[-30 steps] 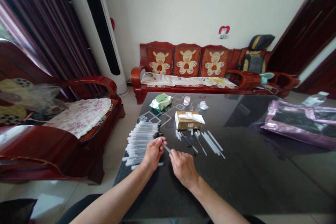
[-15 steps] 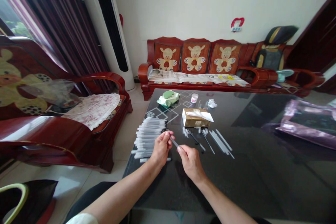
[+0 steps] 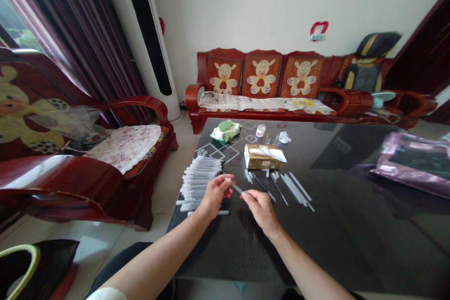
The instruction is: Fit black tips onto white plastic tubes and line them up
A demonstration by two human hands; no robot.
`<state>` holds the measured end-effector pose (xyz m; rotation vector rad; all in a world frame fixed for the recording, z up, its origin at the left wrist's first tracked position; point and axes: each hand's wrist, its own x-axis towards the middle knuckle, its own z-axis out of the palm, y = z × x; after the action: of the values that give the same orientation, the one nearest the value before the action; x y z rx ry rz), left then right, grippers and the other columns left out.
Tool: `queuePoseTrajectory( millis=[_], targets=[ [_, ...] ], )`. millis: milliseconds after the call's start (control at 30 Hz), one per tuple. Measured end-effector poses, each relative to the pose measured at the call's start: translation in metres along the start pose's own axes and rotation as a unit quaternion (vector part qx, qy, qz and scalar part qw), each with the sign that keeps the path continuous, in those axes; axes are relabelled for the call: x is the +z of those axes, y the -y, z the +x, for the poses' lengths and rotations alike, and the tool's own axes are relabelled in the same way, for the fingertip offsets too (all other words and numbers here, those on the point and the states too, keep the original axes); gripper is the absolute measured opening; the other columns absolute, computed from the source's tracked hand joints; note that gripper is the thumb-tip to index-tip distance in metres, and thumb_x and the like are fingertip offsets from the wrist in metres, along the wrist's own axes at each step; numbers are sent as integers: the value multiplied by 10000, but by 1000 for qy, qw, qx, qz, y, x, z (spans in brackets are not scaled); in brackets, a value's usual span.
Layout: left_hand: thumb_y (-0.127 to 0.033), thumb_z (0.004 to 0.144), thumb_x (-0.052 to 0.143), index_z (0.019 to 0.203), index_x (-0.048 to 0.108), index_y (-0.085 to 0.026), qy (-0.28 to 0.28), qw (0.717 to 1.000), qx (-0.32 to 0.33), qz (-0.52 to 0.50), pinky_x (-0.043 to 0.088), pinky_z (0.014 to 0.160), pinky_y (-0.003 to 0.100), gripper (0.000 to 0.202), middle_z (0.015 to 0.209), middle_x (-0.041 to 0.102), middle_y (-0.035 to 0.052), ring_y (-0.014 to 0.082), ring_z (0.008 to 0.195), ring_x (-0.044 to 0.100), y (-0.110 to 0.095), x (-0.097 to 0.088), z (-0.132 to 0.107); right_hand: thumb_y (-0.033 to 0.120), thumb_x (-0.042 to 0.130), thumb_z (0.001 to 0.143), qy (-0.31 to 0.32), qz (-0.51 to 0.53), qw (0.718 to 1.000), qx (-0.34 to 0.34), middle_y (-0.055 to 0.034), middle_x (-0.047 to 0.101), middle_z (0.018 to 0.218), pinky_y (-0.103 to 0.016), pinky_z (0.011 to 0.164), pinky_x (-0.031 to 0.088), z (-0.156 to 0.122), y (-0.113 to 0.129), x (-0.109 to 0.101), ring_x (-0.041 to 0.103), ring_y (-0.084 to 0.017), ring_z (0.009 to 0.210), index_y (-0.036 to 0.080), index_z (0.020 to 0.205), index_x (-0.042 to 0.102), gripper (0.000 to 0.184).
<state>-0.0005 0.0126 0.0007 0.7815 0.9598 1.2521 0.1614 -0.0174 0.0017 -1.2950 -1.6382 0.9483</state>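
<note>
- So the thin tube [image 3: 236,188] is on the near side of the gold box [image 3: 255,163], a touch to its left, bridging the gap between the two hands.
- Left hand [image 3: 217,193]: thumb and fingertips pinched together on the tube's far-left end.
- Right hand [image 3: 260,207]: thumb and forefinger clamped on the other end, so the tube slants down toward the right hand.
- Looks-wise it's straight, skinny and greyish, kinda see-through. Only the middle bit really shows.
- Both ends are covered by fingers, so can't tell what's on them.
- Big row of pale tubes [image 3: 201,176] sits left of the gold box and nearer, dark bits at the right-hand ends; the left hand and wrist block part of it.
- Loose pale tubes [image 3: 296,188] lie to the box's near right.
- Small bits right in front of the box are too tiny to make out.
- Purple bag [image 3: 404,164], well right of the box, gets cut off by the frame edge.
</note>
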Motion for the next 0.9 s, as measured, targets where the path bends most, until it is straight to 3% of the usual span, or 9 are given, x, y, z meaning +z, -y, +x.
queuePoseTrajectory(
  millis=[233, 367, 500, 667, 900],
  targets=[
    [-380, 620, 764, 914, 656, -124, -14, 999, 10, 32, 457, 520, 203, 404, 722, 636, 36, 88, 563, 563, -6, -13, 8, 449, 557, 813, 13, 73, 996, 55, 45, 433, 472, -191, 391, 278, 3, -8, -5, 365, -84, 423, 137, 753, 663, 335],
    [-333, 566, 805, 863, 661, -122, 29, 996, -1, 86, 484, 528, 238, 392, 697, 639, 47, 123, 573, 593, -19, -21, 10, 452, 549, 817, 15, 105, 991, 83, 62, 429, 462, -173, 342, 264, 4, -13, -5, 340, -61, 361, 141, 779, 646, 328],
    [-322, 543, 815, 790, 671, -115, 57, 988, 9, 145, 494, 530, 268, 353, 618, 622, 45, 149, 555, 597, -38, -35, 16, 490, 553, 808, 14, 121, 987, 100, 36, 528, 509, -158, 325, 285, 6, -16, -7, 437, -69, 363, 147, 806, 647, 356],
    [-331, 567, 780, 750, 657, -129, 3, 976, 75, 205, 483, 571, 237, 300, 596, 610, 12, 105, 543, 562, -70, -67, 30, 506, 572, 786, -12, 120, 986, 112, 11, 601, 557, -150, 318, 311, 10, -23, -15, 511, -83, 386, 145, 864, 653, 378],
    [-292, 523, 727, 702, 670, -131, -52, 938, 71, 334, 503, 606, 299, 247, 590, 639, 27, 158, 567, 600, -88, -99, 31, 487, 584, 773, -11, 113, 986, 120, 9, 607, 537, -144, 296, 286, 11, -28, -15, 499, -79, 360, 138, 869, 663, 371]
  ],
)
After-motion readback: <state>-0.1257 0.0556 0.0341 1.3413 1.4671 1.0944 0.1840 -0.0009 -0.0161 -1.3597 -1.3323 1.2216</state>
